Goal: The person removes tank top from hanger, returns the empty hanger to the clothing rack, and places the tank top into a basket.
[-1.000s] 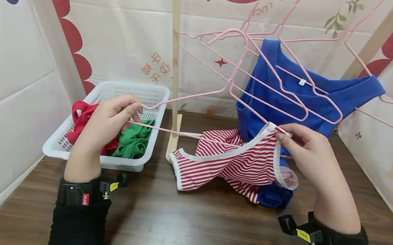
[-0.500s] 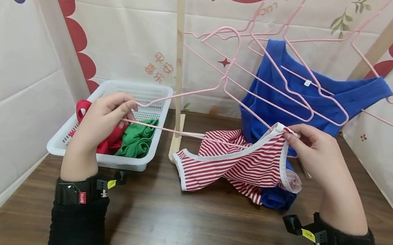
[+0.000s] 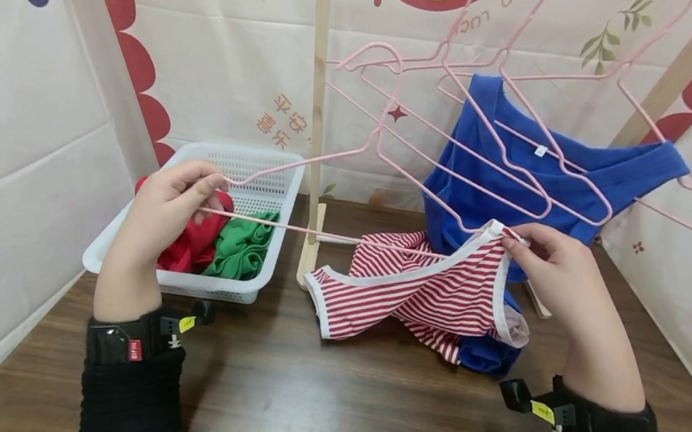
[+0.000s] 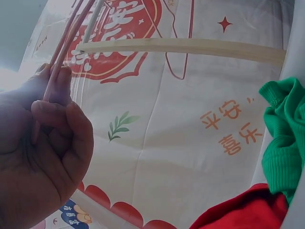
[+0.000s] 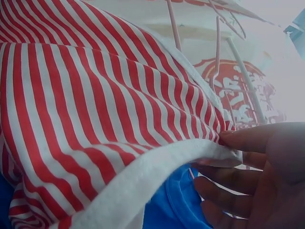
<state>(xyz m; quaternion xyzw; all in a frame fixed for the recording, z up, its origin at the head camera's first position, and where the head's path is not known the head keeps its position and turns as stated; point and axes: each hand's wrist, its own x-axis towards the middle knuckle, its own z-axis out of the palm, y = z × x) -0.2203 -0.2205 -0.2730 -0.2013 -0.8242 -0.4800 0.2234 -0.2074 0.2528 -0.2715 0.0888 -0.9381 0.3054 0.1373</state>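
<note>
Over the white plastic basket (image 3: 207,287), a shallow rectangular tub with perforated walls and a rounded rim, the left hand (image 3: 167,207) pinches one end of a slim, smooth pink hanger (image 3: 380,128), thumb against curled fingers. The hanger reaches out to the right of the basket, its hook a rounded loop, its far end disappearing behind the neckline of a striped top (image 3: 424,290). That top lies to the right of the basket, low over the desk (image 3: 323,400), its thin, soft knit creased into loose folds, with narrow red and white stripes and flat white binding along the neck and armholes. The right hand (image 3: 553,270), farther right of the basket, pinches one bunched shoulder strap between thumb and fingers. Inside the basket lie crumpled red cloth (image 3: 190,244) and, beside it, green cloth (image 3: 241,252), which looks finely ribbed from the left wrist. Just right of the basket rises a pale, squared wooden post (image 3: 318,83); well to the right of the basket, a plain blue garment (image 3: 611,166) with a wide scooped neck hangs from another pink hanger. The desk has dark, glossy wood grain.
</note>
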